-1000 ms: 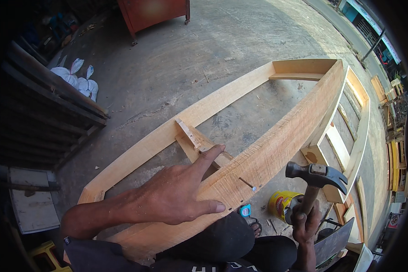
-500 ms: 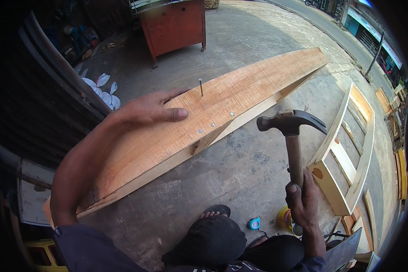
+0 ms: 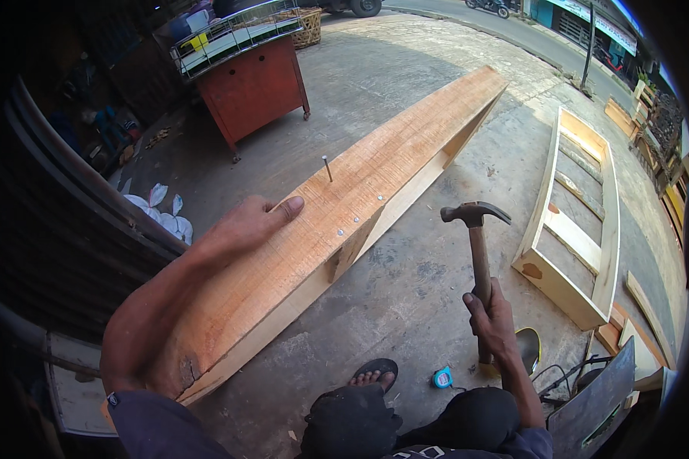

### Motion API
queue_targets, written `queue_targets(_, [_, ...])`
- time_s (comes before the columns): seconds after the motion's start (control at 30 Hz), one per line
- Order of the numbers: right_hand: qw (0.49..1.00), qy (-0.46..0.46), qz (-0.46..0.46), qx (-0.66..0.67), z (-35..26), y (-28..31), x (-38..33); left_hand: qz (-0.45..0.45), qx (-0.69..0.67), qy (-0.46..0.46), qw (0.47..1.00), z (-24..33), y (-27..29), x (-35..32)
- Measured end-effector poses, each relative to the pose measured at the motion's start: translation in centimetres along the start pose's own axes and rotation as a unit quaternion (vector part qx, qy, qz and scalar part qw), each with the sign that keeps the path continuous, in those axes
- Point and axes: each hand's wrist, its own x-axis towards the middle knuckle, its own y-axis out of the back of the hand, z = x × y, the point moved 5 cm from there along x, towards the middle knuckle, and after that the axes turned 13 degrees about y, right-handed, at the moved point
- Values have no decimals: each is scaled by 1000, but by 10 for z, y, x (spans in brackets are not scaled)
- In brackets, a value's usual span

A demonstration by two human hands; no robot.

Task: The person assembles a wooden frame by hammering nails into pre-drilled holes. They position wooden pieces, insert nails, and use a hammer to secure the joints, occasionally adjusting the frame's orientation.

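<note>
A long wooden frame (image 3: 283, 252) with a bowed plank side up runs diagonally before me, from lower left to upper right. My left hand (image 3: 246, 222) grips its far edge, thumb on top; the other fingers drop out of sight behind the edge. Just beyond the thumb a nail (image 3: 327, 168) sticks up from the plank, leaning slightly. Several flat nail heads (image 3: 356, 219) sit flush along the near edge. In my right hand (image 3: 494, 317) is a claw hammer (image 3: 478, 249), held upright by its wooden handle, its head raised and apart from the frame.
A second wooden frame (image 3: 530, 229) with crosspieces lies on the concrete at right. Near my foot are a blue tape measure (image 3: 442, 377) and a yellow can (image 3: 530, 348). A red wheeled cabinet (image 3: 256, 96) stands beyond; white sacks (image 3: 161, 214) lie at left.
My view has shifted, so the surroundings sit differently. My left hand has drawn back off the plank's top toward its far edge. The hammer remains raised in my right hand; the nail still stands.
</note>
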Motion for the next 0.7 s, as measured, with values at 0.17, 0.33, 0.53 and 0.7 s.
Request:
queue_targets(0.17, [967,-156,-53,-193,132,-54,-61,3,109,-68,992,39,-14,1])
queue_targets(0.33, [963,-15,-161,-214,98,-96,-76,10,36,-124,992,112,-3,29])
queue_targets(0.53, [800,27,-220,557,-56,-125,-42,-203,90,-158,962,230,-149,63])
queue_targets(0.7, [740,-56,-221,633,-80,-148,-65,-234,55,-122,963,272,-232,62])
